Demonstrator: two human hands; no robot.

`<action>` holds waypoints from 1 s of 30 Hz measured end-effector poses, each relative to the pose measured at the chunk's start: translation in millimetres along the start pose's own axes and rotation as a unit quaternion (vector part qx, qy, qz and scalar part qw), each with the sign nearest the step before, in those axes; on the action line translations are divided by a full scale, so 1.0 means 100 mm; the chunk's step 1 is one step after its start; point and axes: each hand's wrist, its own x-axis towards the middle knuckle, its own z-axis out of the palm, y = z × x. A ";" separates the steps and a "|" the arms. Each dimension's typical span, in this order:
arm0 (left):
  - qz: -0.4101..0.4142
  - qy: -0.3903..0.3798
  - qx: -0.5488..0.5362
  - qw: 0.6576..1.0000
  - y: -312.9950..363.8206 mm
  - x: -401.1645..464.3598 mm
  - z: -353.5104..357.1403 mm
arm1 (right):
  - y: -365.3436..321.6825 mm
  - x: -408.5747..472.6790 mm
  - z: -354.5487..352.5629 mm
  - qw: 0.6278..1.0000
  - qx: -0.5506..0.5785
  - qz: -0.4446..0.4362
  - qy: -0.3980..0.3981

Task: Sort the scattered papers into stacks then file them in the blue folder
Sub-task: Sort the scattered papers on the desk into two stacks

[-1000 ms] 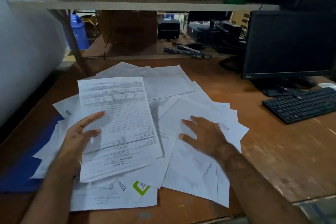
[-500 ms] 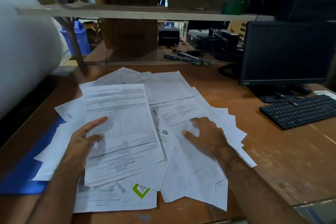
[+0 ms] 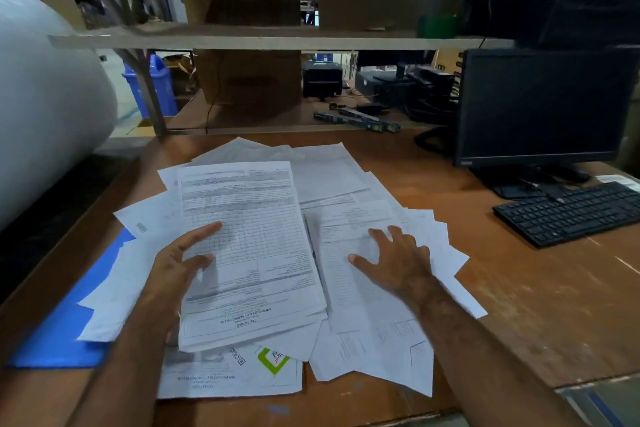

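Note:
Many white printed papers (image 3: 329, 170) lie scattered and overlapping on the wooden desk. My left hand (image 3: 176, 267) grips the left edge of a neat stack of invoice sheets (image 3: 249, 236), thumb and forefinger on top, slightly raised over the pile. My right hand (image 3: 398, 260) rests flat with fingers spread on a loose sheet (image 3: 353, 295) just right of that stack. The blue folder (image 3: 59, 340) lies at the left, mostly covered by papers.
A black monitor (image 3: 543, 104) and keyboard (image 3: 571, 211) stand at the right. A large white roll (image 3: 41, 107) borders the desk on the left. A low shelf (image 3: 242, 40) runs across the back. Bare wood (image 3: 536, 305) shows right of the papers.
The sheet under my right hand has slid and turned so it lies straight beside the stack. My left hand keeps its grip on the stack. The view has tilted up a little.

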 end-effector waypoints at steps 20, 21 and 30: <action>0.023 0.023 0.015 0.999 0.22 0.00 0.32 | 0.41 0.52 -0.36 0.983 0.163 -0.035 0.079; 0.021 0.025 0.014 0.999 0.23 -0.02 0.33 | 0.39 0.55 -0.38 0.980 0.175 -0.054 0.082; 0.063 0.009 0.030 0.998 0.49 -0.15 0.28 | 0.25 0.39 -0.62 0.962 0.197 -0.179 0.069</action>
